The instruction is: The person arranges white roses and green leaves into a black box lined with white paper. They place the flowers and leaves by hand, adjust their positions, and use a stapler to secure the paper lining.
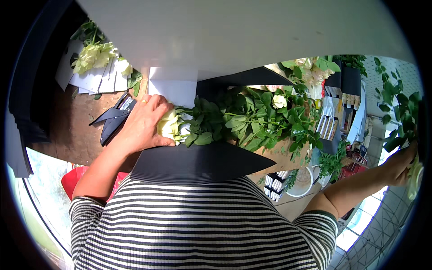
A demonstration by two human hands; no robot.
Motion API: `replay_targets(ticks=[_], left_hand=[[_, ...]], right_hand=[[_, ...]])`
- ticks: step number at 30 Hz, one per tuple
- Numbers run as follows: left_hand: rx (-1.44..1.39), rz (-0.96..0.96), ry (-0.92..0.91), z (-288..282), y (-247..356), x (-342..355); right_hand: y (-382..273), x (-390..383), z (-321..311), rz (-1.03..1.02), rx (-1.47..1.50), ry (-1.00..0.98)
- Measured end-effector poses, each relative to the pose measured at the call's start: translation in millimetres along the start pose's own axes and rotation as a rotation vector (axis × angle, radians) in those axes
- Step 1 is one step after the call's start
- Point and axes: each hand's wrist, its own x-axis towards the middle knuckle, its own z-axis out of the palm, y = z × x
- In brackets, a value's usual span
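Observation:
My left hand [143, 123] closes around the pale yellow rose heads [169, 127] at the end of a bunch of leafy roses [252, 119]. The bunch lies across a black corrugated wrapping sheet [193, 163] on the brown table [74, 128]. Another pale bloom [279, 101] shows further along the bunch. My right hand [399, 165] reaches far out to the right and grips a single rose stem there. Its white bloom [415, 179] hangs below the hand and its green leaves [400, 114] rise above it.
Black shears [112, 120] lie just left of my left hand. A white paper sheet [174, 85] sits behind it. More pale roses [94, 56] rest on white sheets [96, 81] at the upper left. Boxes [330, 119], a white bucket [302, 181] and greenery [330, 162] crowd the right.

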Motion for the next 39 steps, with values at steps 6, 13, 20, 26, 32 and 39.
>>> replay_targets(ticks=[6,13,20,26,32,39], left_hand=[[0.03,-0.159,-0.122,-3.0,2.4,-7.8],[-0.064,-0.272,-0.216,-3.8,5.6,-10.2],[-0.168,-0.201,-0.083,6.4,-6.5,-21.8],[-0.215,0.004,0.161,-11.2,-3.2,-7.6],[0.041,-0.007,-0.094,-13.9,10.6,12.3],[0.021,-0.045,-0.089,-5.4,12.2,13.9]], right_hand=[[-26.7,-216.0,174.4,0.041,0.28,-1.32],[-9.1,-317.2,265.5,0.241,0.38,-1.303],[5.6,-340.1,263.0,0.253,0.371,-1.431],[-3.4,-334.8,260.7,0.27,0.298,-1.475],[-6.7,-297.6,237.4,0.02,0.258,-1.351],[102.4,-170.6,135.6,0.211,-0.14,-1.188]])
